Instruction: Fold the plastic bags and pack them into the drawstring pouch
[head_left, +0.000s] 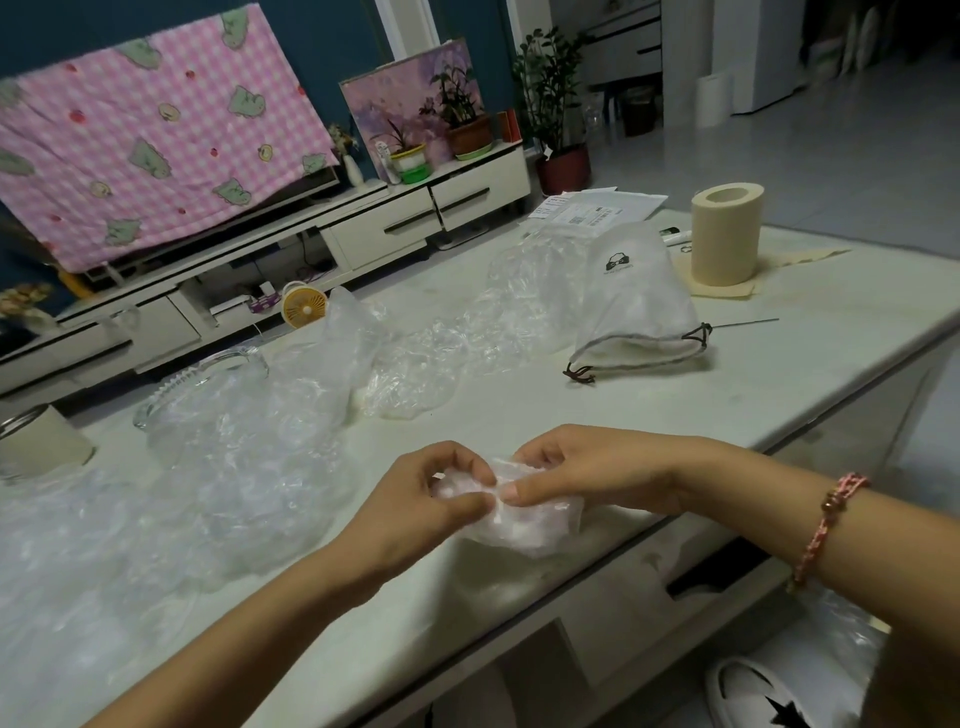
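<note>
Clear plastic bag (519, 525), crumpled into a small wad, sits between both hands near the front edge of the pale, glossy stone-look table (701, 415). The left hand (426, 499) pinches the wad's left side between thumb and curled forefinger. The right hand (587, 473) grips its right side, thumb pressed flat on top and the other fingers curled behind it. The 2 thumb tips almost touch. I cannot tell whether the wad rests on the tabletop or is held just above it. A pink braided bracelet (831, 525) circles the right wrist.

The white fabric drawstring pouch (636, 306), printed with a small black logo, lies flat farther back and to the right, well apart from the hands. Its mouth faces the person and its dark cords trail out at both corners.

Loose clear plastic bags (249, 467) lie heaped across the left half of the table, and more of them run back toward the pouch. A ribbed clear glass dish (208, 371) is partly buried in the heap. A pale cylindrical jar (41, 441) stands at the far left.

Behind the pouch, a beige paper roll (726, 234) stands upright, with white printed papers (592, 208) lying near it.

Beyond the table, a pink checked cloth (156, 135) hangs above a white low cabinet (384, 228).
</note>
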